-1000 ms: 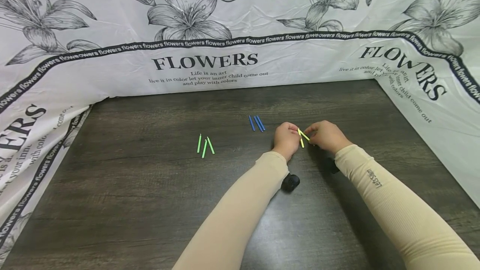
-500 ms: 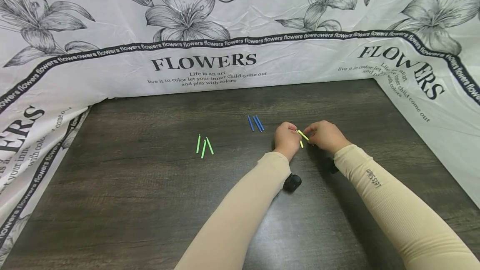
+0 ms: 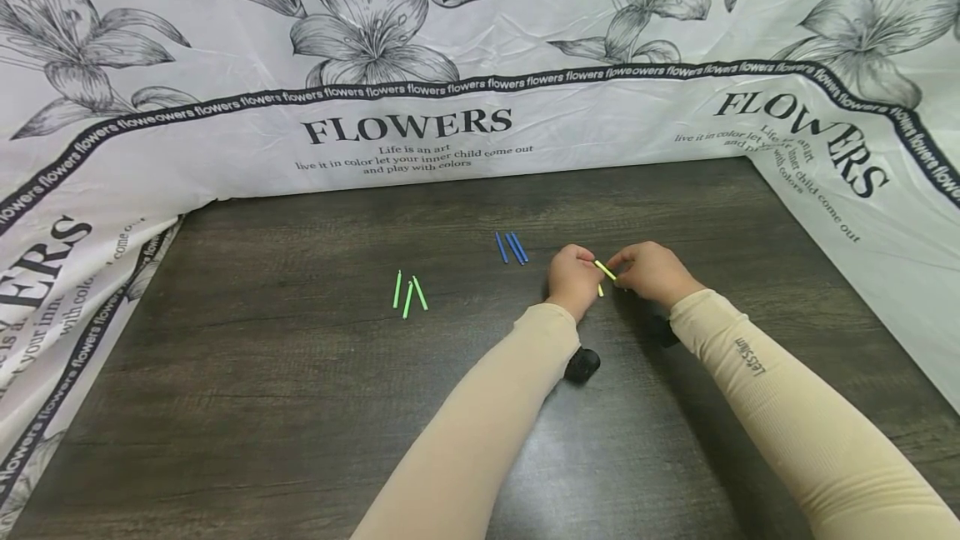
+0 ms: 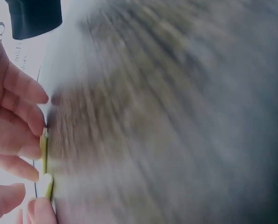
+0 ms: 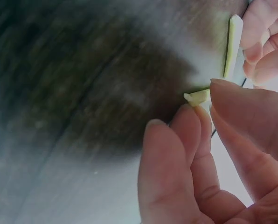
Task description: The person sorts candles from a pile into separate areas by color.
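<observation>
In the head view my left hand [image 3: 576,282] and right hand [image 3: 656,272] face each other low over the table. A small yellow candle [image 3: 605,270] slants between their fingertips. Another yellow candle [image 3: 600,290] pokes out from my left fingers, its upper part hidden; its pale blunt end shows as a candle [image 4: 49,185] in the left wrist view. My right thumb and fingers [image 5: 185,121] pinch a yellow candle [image 5: 198,97], wick end out, in the right wrist view. Beyond it, a candle [image 5: 232,46] is beside my left fingers [image 5: 260,28].
Three blue candles [image 3: 513,247] lie behind and left of my left hand. Further left are three green candles [image 3: 408,297]. The dark wood table [image 3: 262,373] is bordered at the back and sides by a flower-printed cloth [image 3: 420,127].
The yellow candle by my left hand has slid further behind its fingers, so less of it shows. The slanted candle has shifted slightly left. Blue and green candles lie as before.
</observation>
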Demonstrator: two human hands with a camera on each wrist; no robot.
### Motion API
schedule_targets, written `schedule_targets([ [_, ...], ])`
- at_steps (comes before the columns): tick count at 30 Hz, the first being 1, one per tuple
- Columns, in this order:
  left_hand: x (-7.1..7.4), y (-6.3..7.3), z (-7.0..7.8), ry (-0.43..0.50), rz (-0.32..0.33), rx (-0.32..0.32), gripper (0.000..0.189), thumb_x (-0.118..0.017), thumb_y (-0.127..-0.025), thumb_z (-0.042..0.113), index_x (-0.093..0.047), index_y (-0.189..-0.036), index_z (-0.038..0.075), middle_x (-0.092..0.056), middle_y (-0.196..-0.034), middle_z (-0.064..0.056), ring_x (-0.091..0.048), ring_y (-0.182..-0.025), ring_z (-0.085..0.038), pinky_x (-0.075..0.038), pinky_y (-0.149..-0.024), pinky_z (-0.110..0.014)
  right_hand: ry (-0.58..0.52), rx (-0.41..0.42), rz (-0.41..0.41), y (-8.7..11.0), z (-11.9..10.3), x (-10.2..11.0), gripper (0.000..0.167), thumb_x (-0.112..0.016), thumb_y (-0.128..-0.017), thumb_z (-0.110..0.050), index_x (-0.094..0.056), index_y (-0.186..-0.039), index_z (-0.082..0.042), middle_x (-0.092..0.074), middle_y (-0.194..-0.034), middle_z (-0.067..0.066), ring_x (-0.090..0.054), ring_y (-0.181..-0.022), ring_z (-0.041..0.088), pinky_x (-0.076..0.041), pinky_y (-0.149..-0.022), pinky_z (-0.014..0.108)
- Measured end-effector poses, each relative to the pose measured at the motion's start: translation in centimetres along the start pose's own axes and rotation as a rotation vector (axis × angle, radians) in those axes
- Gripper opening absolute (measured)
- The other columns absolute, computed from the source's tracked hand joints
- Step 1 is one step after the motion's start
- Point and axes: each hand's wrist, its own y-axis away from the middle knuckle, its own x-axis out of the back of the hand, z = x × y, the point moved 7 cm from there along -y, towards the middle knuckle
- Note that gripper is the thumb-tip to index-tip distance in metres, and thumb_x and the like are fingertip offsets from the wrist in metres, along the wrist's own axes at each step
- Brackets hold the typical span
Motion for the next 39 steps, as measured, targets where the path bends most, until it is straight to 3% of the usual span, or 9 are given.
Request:
schedule_targets([
  [6,1.0,-0.3,-0.2,0.081,-0.025,0.028,0.022,-0.068,-0.079,-0.005,-0.064,-0.101,-0.004,-0.064,-0.083,-0.010,-0.053,-0.066,-0.013,-0.042,-0.058,-0.022,-0.031,-0.001,-0.003,0.2,0.3,0.3,0.036,-0.061,-0.090,-0.010,-0.061,-0.123,0.004,-0.069,-0.100,0.020,-0.065,-0.078,0.024,-0.052,-0.064,0.035],
  [13,2.9,-0.6,0.2,0.101,-0.051,0.041,0.025,-0.066,-0.084,-0.001,-0.064,-0.109,-0.002,-0.063,-0.089,-0.007,-0.055,-0.073,-0.015,-0.045,-0.064,-0.027,-0.047,0.014,0.046,1.3,0.5,1.1,0.041,-0.053,-0.098,-0.023,-0.056,-0.130,0.002,-0.060,-0.122,0.027,-0.062,-0.101,0.037,-0.052,-0.078,0.046],
  [20,6.7,-0.9,1.9,0.064,-0.084,-0.057,0.025,-0.062,-0.086,0.003,-0.062,-0.111,-0.001,-0.061,-0.093,-0.006,-0.055,-0.074,-0.015,-0.044,-0.062,-0.025,-0.044,0.075,0.158,2.3,0.2,2.2,0.048,-0.045,-0.102,-0.035,-0.052,-0.136,-0.002,-0.055,-0.129,0.025,-0.054,-0.114,0.041,-0.046,-0.086,0.055],
  [26,11.3,-1.5,3.0,-0.050,-0.060,-0.081,0.023,-0.061,-0.089,0.010,-0.062,-0.111,0.004,-0.061,-0.101,-0.008,-0.058,-0.086,-0.020,-0.047,-0.071,-0.031,-0.005,0.178,0.300,3.4,-0.5,3.7,0.056,-0.042,-0.102,-0.040,-0.043,-0.143,-0.002,-0.053,-0.130,0.026,-0.051,-0.116,0.043,-0.041,-0.089,0.059],
  [32,15.7,-1.0,3.1,-0.169,-0.084,-0.088,0.030,-0.058,-0.095,0.019,-0.058,-0.123,0.008,-0.057,-0.123,-0.008,-0.054,-0.114,-0.024,-0.047,-0.089,-0.040,0.073,0.248,0.402,4.5,-0.7,4.5,0.057,-0.043,-0.102,-0.040,-0.040,-0.146,-0.004,-0.043,-0.141,0.026,-0.039,-0.128,0.047,-0.032,-0.098,0.063],
  [39,20.5,0.7,2.4,-0.438,-0.109,-0.205,0.050,-0.053,-0.098,0.031,-0.043,-0.142,0.009,-0.040,-0.146,-0.012,-0.039,-0.133,-0.029,-0.038,-0.103,-0.049,0.167,0.311,0.485,5.2,-0.6,5.1,0.054,-0.046,-0.101,-0.037,-0.042,-0.144,-0.004,-0.040,-0.145,0.024,-0.034,-0.133,0.044,-0.030,-0.101,0.061],
])
